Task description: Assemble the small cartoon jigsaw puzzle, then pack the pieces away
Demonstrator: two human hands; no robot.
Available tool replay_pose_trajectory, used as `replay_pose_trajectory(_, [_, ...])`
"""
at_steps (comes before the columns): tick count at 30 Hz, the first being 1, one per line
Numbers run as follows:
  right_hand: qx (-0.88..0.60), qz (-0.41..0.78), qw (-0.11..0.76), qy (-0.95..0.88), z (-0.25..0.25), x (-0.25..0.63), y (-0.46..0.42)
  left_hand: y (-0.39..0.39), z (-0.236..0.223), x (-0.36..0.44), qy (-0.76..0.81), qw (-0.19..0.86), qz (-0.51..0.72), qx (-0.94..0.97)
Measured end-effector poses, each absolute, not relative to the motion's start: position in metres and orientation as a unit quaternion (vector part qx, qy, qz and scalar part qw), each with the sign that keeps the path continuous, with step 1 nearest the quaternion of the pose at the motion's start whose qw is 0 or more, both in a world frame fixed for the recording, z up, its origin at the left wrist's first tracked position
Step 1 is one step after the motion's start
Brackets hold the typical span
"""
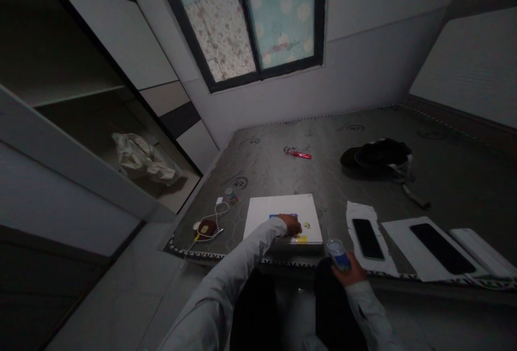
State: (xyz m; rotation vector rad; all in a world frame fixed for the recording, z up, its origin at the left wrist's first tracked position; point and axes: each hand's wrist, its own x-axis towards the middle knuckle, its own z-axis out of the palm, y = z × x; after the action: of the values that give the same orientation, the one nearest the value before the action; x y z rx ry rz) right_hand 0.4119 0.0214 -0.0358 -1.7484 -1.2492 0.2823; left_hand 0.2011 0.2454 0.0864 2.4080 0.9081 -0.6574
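Head view, white box: is lying flat near the mattress's front edge, serving as the landmark (258, 211).
Mattress: is spreading grey and quilted beneath the box (266, 168), with patterned edging running along its front.
Left hand: is reaching down onto the box (291, 224), fingers bunching at a yellow piece (301, 239) near the box's front edge; whether they are gripping anything, I cannot tell.
Blue piece: is lying on the box, partly hiding behind the left hand (274, 216).
Right hand: is curling around a clear jar (352, 271).
Clear jar: is tilting slightly, just right of the box (338, 254).
Small jar: is sitting left of the box (231, 196).
White cable: is looping left of the box (217, 213), over a brown object (206, 229).
Red item: is lying beyond the box (299, 154).
Cap: is resting beyond and right of the box (379, 154).
Phones: are lying on white sheets right of the box (368, 239).
Window: is standing in the wall beyond the box (258, 22).
Cabinet: is opening left of the box (117, 12), with crumpled white material lying inside (143, 158).
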Motion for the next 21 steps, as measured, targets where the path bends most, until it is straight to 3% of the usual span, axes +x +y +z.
replay_pose_trajectory(8, [-0.705, 0.113, 0.479, -0.511, -0.035, 0.41, 0.021, 0.24, 0.081, 0.203, 0.3, 0.207, -0.206, 0.908])
replay_pose_trajectory(21, [-0.707, 0.14, 0.478, -0.503, -0.038, 0.412, 0.024, 0.233, 0.117, 0.212, 0.317, 0.23, -0.198, 0.898])
